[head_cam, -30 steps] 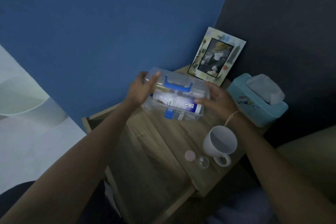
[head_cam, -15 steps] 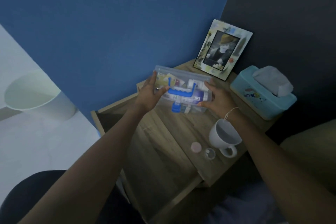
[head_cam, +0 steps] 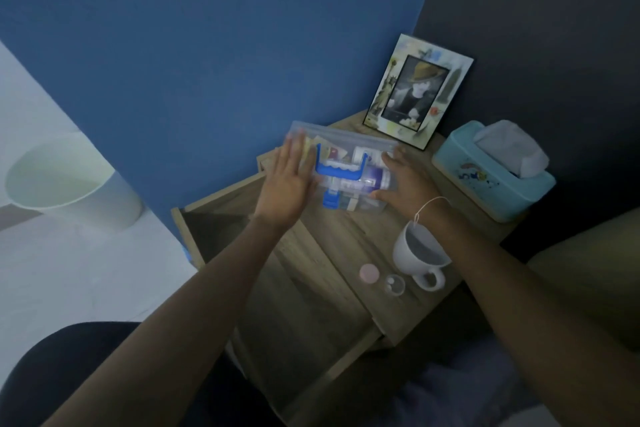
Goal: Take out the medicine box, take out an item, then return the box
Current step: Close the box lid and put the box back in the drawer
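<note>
The medicine box (head_cam: 349,163) is clear plastic with a blue handle and a blue latch, and bottles and packets show through it. It rests at the back of the wooden nightstand (head_cam: 332,246). My right hand (head_cam: 407,180) grips its right end, thumb at the front and fingers over the top. My left hand (head_cam: 287,180) is flat with straight fingers against the box's left end and is blurred. A small clear cup (head_cam: 394,284) with pills in it and a pink cap (head_cam: 369,273) lie near the nightstand's front edge.
A white mug (head_cam: 419,253) stands just under my right wrist. A teal tissue box (head_cam: 491,177) and a photo frame (head_cam: 417,90) stand at the back right. The drawer (head_cam: 214,218) is pulled out to the left. A white bin (head_cam: 69,184) stands on the floor.
The box has come down from mid-air and further back onto the nightstand. My left hand has loosened its grip and spread flat at the box's left end.
</note>
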